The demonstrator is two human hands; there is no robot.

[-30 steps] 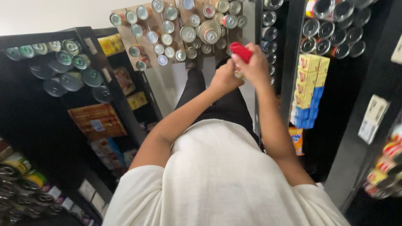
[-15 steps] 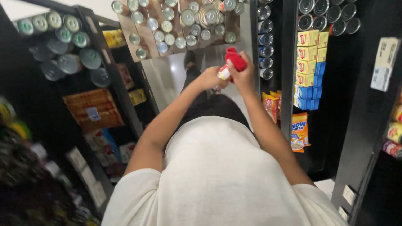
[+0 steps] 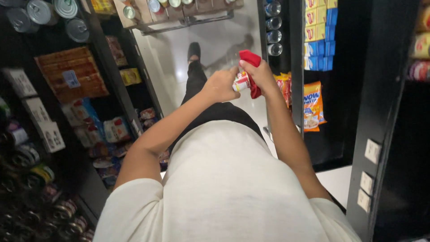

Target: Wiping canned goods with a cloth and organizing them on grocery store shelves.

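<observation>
I hold a small can (image 3: pixel 241 82) in front of my chest, above the pale floor (image 3: pixel 215 31) of the aisle. My left hand (image 3: pixel 219 85) is curled around its side, fingers pressed onto it. My right hand (image 3: pixel 261 76) pinches a red cloth (image 3: pixel 251 62) bunched over the can's far end and down its right flank.

Half a second ago both hands were raised higher, closer to the rack of cans at the aisle's end; now they sit lower and nearer my body, and that rack (image 3: pixel 179 11) has slid almost out of the top of my view. The cloth has moved from the can's top to wrap its end and side, so the wiping reads to me as well under way, not just begun. I think the can lies roughly on its side, though the cloth hides too much to be sure.

To my left are dark shelves with cans (image 3: pixel 40 11) end-on and brown packets (image 3: pixel 71 74). To my right hang orange snack bags (image 3: pixel 313 105), with yellow and blue boxes (image 3: pixel 320 27) above.
</observation>
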